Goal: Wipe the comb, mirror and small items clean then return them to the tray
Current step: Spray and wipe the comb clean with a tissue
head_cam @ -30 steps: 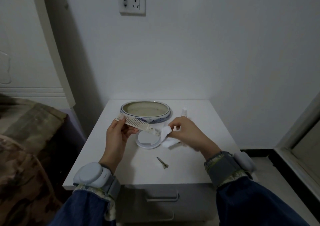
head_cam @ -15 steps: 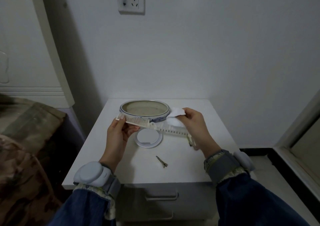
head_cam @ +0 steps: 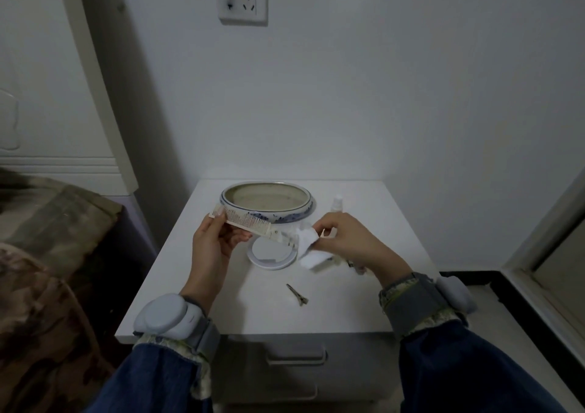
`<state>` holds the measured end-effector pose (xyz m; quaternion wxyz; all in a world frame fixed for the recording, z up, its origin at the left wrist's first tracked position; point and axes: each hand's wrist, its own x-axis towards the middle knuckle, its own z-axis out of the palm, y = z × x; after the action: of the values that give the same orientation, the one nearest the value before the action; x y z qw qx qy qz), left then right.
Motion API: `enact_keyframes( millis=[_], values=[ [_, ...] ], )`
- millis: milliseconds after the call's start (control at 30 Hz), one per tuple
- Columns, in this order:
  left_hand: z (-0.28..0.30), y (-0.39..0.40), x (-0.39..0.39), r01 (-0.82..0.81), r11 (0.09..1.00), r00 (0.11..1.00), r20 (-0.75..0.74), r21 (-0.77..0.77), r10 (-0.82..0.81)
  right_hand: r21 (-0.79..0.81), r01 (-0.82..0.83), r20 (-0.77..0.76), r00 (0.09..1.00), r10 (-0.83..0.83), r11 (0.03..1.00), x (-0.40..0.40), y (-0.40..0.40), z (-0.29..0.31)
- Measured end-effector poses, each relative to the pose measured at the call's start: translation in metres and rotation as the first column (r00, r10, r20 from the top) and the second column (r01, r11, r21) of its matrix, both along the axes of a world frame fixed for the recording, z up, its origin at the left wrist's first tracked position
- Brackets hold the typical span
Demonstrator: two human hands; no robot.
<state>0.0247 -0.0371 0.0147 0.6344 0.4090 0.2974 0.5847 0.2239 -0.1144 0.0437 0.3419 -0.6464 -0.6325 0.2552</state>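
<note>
The left hand (head_cam: 212, 244) is closed around one end of the cream comb (head_cam: 250, 224), thumb on top, holding it in the air just in front of the blue-and-white oval tray (head_cam: 267, 220). The comb slants down to the right, away from the tray. The right hand (head_cam: 348, 242) pinches a folded white wipe (head_cam: 309, 248) around the comb's lower end, fingers curled shut on it. Under the comb, on the white table (head_cam: 373, 305) just in front of the tray, lies the round mirror (head_cam: 271, 253). A small hair clip (head_cam: 297, 294) lies farther in front of the tray, apart from the mirror. A small white bottle (head_cam: 337, 203) stands just right of the tray.
</note>
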Motion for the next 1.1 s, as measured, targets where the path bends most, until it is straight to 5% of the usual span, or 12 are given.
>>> enact_keyframes(
  millis=[300, 567, 767, 1100],
  values=[
    [-0.002, 0.002, -0.002, -0.023, 1.0, 1.0, -0.003, -0.012, 0.023, 0.048, -0.086, 0.131, 0.988, 0.079, 0.995, -0.01, -0.001, -0.001],
    [-0.001, 0.0, 0.001, -0.015, 1.0, 1.0, -0.007, 0.007, 0.015, 0.031, 0.102, -0.186, 0.978, -0.095, 0.994, -0.005, 0.007, -0.015],
    [-0.002, 0.002, 0.0, -0.027, 1.0, 1.0, 0.016, -0.004, 0.027, 0.088, 0.335, -0.601, 0.769, -0.218, 0.938, 0.004, 0.006, -0.002],
    [-0.001, 0.001, -0.002, -0.02, 1.0, 0.999, 0.046, -0.013, 0.021, 0.021, 0.134, -0.325, 0.938, -0.12, 0.991, 0.006, 0.002, -0.007]
  ],
)
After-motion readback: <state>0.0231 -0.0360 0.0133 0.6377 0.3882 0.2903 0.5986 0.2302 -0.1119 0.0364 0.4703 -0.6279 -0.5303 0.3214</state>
